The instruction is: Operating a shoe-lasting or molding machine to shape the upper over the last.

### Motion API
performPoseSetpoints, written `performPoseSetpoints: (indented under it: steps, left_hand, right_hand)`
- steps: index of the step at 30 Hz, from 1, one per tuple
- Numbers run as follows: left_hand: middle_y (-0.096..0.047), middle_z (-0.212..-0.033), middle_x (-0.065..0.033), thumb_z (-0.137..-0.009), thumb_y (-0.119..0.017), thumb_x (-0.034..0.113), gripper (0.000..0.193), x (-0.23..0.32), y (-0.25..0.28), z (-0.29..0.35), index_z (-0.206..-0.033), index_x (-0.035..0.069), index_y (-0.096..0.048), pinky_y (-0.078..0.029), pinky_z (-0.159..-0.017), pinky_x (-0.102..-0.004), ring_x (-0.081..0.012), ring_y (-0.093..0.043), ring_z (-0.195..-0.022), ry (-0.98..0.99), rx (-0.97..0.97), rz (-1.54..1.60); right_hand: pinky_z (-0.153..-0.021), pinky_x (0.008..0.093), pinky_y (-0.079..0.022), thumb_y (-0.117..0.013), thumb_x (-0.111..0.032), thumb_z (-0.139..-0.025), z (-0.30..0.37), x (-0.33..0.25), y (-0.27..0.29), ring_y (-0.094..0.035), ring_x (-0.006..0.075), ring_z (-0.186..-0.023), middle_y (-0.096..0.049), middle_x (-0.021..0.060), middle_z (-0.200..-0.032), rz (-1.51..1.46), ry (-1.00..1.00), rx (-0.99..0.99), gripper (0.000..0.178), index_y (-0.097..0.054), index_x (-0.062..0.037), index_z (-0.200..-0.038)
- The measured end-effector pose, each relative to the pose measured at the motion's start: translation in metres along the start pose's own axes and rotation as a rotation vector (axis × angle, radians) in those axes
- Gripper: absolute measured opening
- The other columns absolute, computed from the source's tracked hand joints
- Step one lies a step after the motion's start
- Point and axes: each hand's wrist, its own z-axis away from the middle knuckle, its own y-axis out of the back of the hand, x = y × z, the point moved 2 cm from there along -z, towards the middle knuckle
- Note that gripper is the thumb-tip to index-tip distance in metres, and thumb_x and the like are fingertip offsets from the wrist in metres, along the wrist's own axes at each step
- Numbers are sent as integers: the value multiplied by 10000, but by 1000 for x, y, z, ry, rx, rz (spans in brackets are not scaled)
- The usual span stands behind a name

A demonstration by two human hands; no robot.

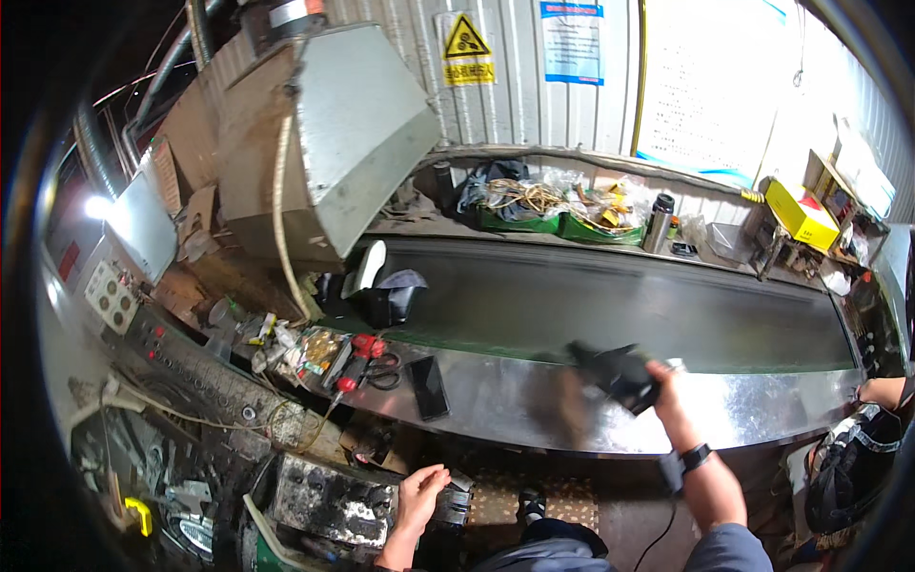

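My right hand (672, 391) grips a black shoe-like piece (620, 377) above the metal ledge at the belt's near side. Motion smears the piece, so its exact kind is unclear. Lower down and to the left, my left hand (421, 496) hangs in the air over the floor, fingers curled together, with nothing visible in them. A white sole (367, 267) and a black shoe part (396, 297) rest at the left end of the dark conveyor belt (610, 296). On the ledge, left of my right hand, lies a black phone (428, 388).
A red tool (360, 360) and black-handled scissors (384, 372) lie by the phone. A grey metal hood (353, 124) stands over the belt's left end. Green trays (600, 229) and a steel flask (659, 224) line the far shelf. Another person's arm (884, 391) appears at far right.
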Motion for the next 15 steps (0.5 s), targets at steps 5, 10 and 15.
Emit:
performPoseSetpoints:
  steps: [5,10,15]
  left_hand:
    - [-725,-1047,-119,-945,-688,108,302,-57,23,-12,-1192,-64,-662,-555,-845,-277,-158,-695,-919,127,90,-126]
    - [-725,-995,-97,-944,-689,122,304,-69,76,4,-1182,-64,-660,-553,-815,-274,-163,-706,-892,279,300,-137]
    - [-633,-1268,-157,-835,-810,169,555,-41,64,-77,-1310,5,-574,-539,-887,-344,-193,-666,-1034,50,293,-404]
  right_hand:
    - [-732,365,-555,-681,-197,-886,-125,-45,176,-608,207,-786,-635,112,-977,158,205,520,227,-626,-31,-1032]
    - [-657,311,-544,-605,-228,-966,-115,34,88,-652,199,-728,-668,87,-858,331,-55,349,191,-630,-39,-959]
    - [-721,324,-559,-727,-210,-912,-28,119,-41,-680,147,-802,-717,59,-854,426,-231,-178,178,-710,-41,-963]
